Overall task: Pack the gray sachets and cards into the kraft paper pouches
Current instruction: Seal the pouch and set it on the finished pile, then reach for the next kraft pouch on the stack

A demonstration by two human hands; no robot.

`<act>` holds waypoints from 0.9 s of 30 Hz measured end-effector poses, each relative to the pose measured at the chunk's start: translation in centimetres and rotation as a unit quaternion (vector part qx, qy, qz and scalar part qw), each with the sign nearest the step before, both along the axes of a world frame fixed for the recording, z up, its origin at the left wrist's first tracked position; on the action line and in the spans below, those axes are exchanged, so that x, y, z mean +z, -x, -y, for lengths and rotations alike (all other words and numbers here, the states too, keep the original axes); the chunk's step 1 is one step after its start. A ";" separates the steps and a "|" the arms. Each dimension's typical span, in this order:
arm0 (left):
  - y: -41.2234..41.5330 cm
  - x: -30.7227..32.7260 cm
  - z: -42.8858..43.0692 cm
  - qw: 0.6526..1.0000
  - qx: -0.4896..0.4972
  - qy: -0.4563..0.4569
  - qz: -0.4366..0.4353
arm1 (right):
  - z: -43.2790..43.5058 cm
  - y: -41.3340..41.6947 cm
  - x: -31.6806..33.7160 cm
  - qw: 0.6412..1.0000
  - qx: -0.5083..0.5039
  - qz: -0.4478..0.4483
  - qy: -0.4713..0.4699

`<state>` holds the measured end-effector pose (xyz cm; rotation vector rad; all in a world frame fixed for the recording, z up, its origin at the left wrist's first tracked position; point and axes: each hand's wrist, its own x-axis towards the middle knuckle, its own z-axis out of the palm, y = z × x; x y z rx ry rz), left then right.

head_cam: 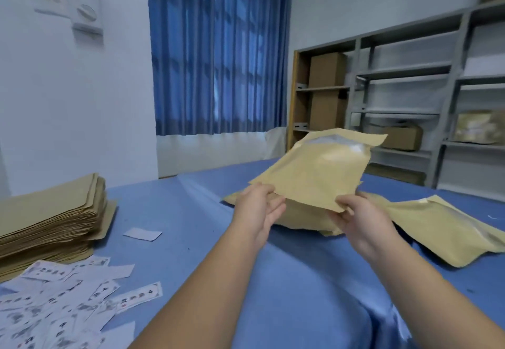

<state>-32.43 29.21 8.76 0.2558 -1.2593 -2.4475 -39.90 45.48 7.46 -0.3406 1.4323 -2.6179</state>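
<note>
Head: left grip (259, 209), right grip (360, 217) pinch pouch (314, 168).

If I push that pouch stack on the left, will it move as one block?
Probably not. The stack is loose thin pouches with edges already fanned, so the top layers would likely slide first. It is tall, so likely heavy, and the blue cloth under it may bunch.

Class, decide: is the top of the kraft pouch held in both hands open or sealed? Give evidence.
Open: the top edges of the pouch stand apart, showing pale lining between them.
</note>
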 end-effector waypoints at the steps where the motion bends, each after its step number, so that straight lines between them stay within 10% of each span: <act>1: 0.4 -0.3 -0.8 1.000 -0.018 0.000 0.010 | -0.5 1.4 -0.3 0.999 -0.019 0.049 -0.004; 7: -0.5 -3.5 -1.3 0.996 -0.050 -0.031 0.067 | -1.6 4.5 -3.8 0.972 -0.041 0.230 0.019; 17: -5.0 -4.5 2.8 0.995 0.016 -0.085 0.040 | 0.7 4.8 -4.4 0.966 -0.120 0.211 0.085; 27: -11.6 -3.6 6.7 0.996 0.050 -0.041 0.055 | 12.0 -3.6 -4.3 0.978 0.117 0.173 -0.011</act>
